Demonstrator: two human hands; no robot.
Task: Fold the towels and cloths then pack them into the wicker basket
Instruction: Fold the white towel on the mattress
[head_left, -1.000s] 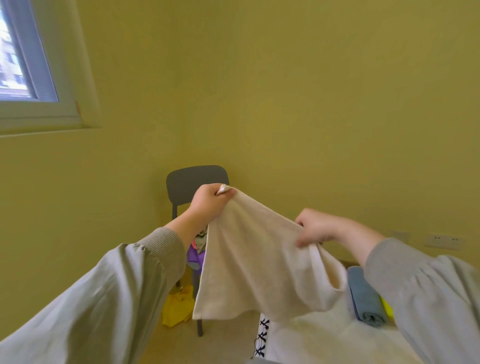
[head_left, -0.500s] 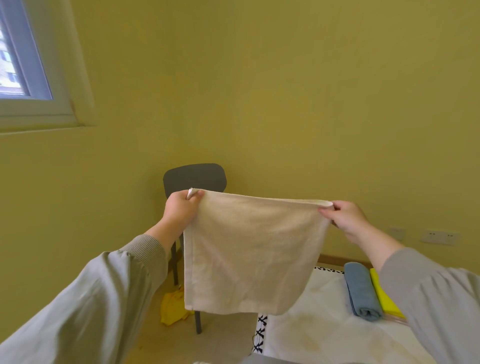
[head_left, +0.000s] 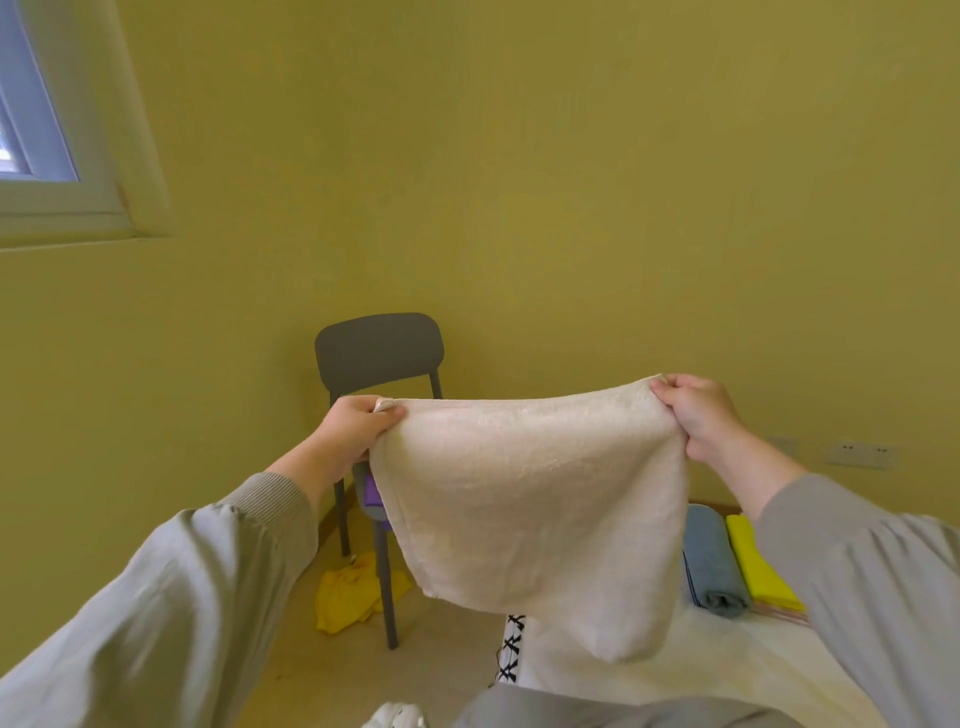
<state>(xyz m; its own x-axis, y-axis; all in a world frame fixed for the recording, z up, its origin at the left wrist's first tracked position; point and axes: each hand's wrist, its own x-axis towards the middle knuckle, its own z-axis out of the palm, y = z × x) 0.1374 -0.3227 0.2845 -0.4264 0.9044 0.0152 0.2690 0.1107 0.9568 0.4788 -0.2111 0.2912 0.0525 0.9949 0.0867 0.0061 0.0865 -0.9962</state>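
I hold a cream towel (head_left: 524, 499) up in the air in front of me, stretched between both hands. My left hand (head_left: 353, 428) pinches its upper left corner and my right hand (head_left: 698, 415) pinches its upper right corner. The towel hangs down and its lower part swings toward me. A folded blue towel (head_left: 709, 564) and a folded yellow cloth (head_left: 753, 566) lie side by side on the white surface (head_left: 727, 670) at the right. No wicker basket is in view.
A dark grey chair (head_left: 379, 353) stands against the yellow wall behind the towel, with something purple (head_left: 371, 493) on its seat. A crumpled yellow cloth (head_left: 348, 597) lies on the floor by the chair's legs. A window (head_left: 31, 130) is at the upper left.
My right hand slid along the top edge to the right corner, spreading the towel flat between both hands. The lower part of the towel has since swung up toward me.
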